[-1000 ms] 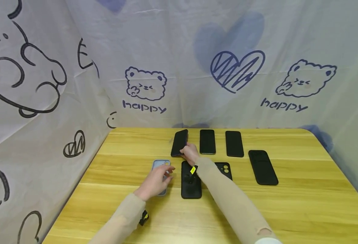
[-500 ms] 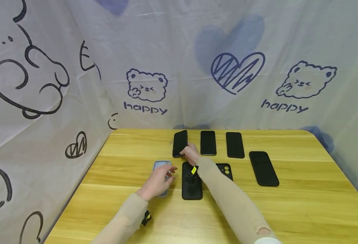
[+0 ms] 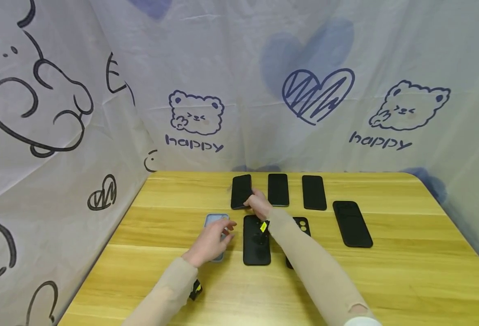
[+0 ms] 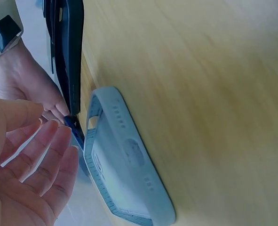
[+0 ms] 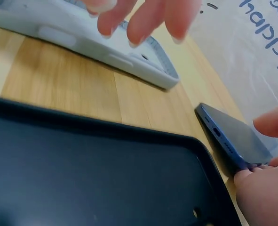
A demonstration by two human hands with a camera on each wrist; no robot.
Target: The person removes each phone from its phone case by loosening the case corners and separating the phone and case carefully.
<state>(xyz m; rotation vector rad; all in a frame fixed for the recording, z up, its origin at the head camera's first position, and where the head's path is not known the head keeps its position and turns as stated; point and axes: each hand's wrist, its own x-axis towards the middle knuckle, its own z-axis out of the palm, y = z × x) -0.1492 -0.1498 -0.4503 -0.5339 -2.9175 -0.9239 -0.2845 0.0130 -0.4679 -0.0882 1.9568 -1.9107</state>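
Observation:
At the back of the table my right hand (image 3: 259,204) holds the near right corner of a dark smartphone (image 3: 240,190) with curled fingers. In the right wrist view the phone (image 5: 233,136) lies screen up, with a shadow under its edge; fingertips are at its corner and one digit stands off above it. My left hand (image 3: 212,242) hovers above a light blue phone case (image 3: 210,218), its fingers loosely bent around nothing. That case (image 4: 134,155) lies hollow side up, apart from the left fingers. A black phone case (image 3: 256,251) lies between the hands, partly under the right wrist.
Two more dark phones, one in the middle (image 3: 278,190) and one to its right (image 3: 314,192), lie along the back edge. Another black case (image 3: 303,225) is partly covered by the right sleeve. A black phone-shaped item (image 3: 352,224) lies at the right. A printed cloth (image 3: 255,136) hangs behind the table (image 3: 406,271).
The smartphone under my right hand has gone from tilted to nearly flat. The right hand has shifted slightly to the right, while the left hand keeps its place over the blue case.

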